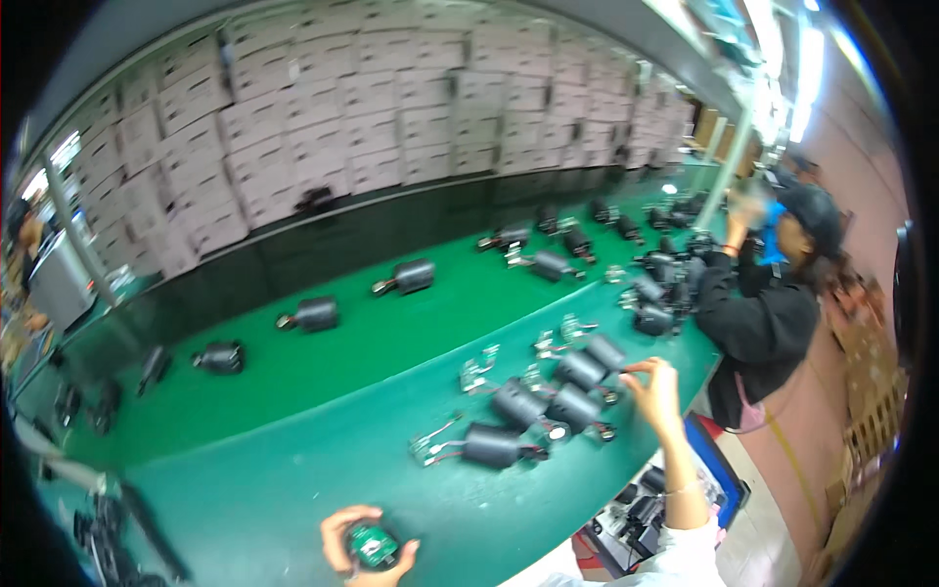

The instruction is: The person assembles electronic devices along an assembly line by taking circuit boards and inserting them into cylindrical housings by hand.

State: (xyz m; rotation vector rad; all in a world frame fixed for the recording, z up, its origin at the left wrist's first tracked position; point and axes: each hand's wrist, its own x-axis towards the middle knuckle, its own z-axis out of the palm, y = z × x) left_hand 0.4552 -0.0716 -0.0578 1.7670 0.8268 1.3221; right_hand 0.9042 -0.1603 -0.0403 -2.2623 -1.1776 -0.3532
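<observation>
My left hand (364,550), at the near edge of the bench, curls its fingers round a dark round part with a green circuit board (373,545) facing up. Farther right, the fingers of my right hand (657,391) pinch together at the right end of a black cylinder (604,352); the exact grip is too small to tell. Beside it lie several more black cylinders, among them one (491,445) nearest to me. Thin wires join them to small green circuit boards (474,375) on their left; short dark leads stick out on their right.
Along a raised green strip (362,338) lie spaced black cylinders (316,314). Stacked white boxes (391,108) line the back. A co-worker in a dark cap and sleeves (773,313) stands at right by a pile of parts. Below my right forearm is a bin of black parts (641,509).
</observation>
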